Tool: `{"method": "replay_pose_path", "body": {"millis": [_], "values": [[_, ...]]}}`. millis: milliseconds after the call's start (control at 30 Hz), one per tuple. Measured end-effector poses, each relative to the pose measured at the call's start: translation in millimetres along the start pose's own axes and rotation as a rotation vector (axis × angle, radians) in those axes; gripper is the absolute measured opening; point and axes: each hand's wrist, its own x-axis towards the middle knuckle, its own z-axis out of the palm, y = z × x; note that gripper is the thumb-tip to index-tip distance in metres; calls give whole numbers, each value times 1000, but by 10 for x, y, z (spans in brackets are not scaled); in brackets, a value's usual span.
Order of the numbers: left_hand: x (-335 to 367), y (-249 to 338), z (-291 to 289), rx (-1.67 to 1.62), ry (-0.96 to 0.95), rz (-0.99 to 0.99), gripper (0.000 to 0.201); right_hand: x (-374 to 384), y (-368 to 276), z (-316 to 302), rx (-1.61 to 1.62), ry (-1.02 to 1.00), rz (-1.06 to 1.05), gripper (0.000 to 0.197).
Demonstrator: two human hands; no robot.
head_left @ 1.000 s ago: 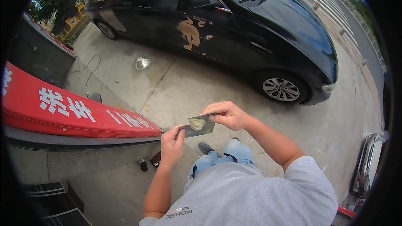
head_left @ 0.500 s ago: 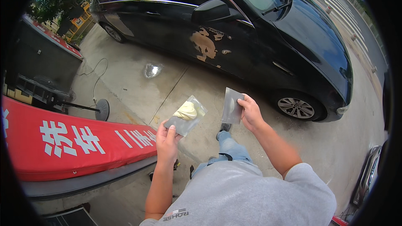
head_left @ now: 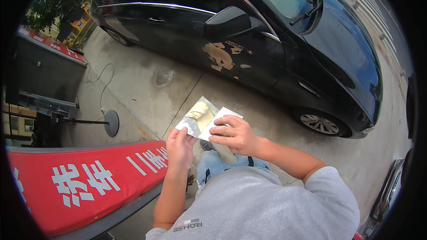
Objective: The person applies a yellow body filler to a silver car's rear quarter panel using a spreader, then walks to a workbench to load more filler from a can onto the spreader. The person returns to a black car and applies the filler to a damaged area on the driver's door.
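Left hand (head_left: 180, 147) pinches the clear packet (head_left: 198, 116) with its yellow pad up at chest height, right hand (head_left: 233, 134) clamping the torn-off strip (head_left: 219, 121) beside it.

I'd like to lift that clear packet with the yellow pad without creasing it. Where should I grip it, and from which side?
Probably pinch the clear packet at its flat sealed lower edge, coming from below, as the left hand does. The yellow pad fills the middle, and the right hand covers the right side.
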Motion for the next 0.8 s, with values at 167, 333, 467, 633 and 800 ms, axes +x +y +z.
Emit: {"method": "replay_pose_path", "body": {"millis": [167, 333, 467, 633, 800], "values": [[470, 46, 137, 116, -101, -95, 29, 113, 294, -8, -196, 100, 117, 35], [948, 235, 142, 33, -243, -165, 29, 232, 249, 155, -257, 70, 167, 34], [1313, 438, 64, 122, -304, -191, 29, 423, 178, 285, -396, 146, 266, 35], [1586, 704, -73, 142, -468, -276, 27, 851, 268, 621, -486, 180, 344, 37], [1943, 956, -258, 165, -412, -297, 29, 887, 83, 1143, -470, 170, 371, 37]]}}
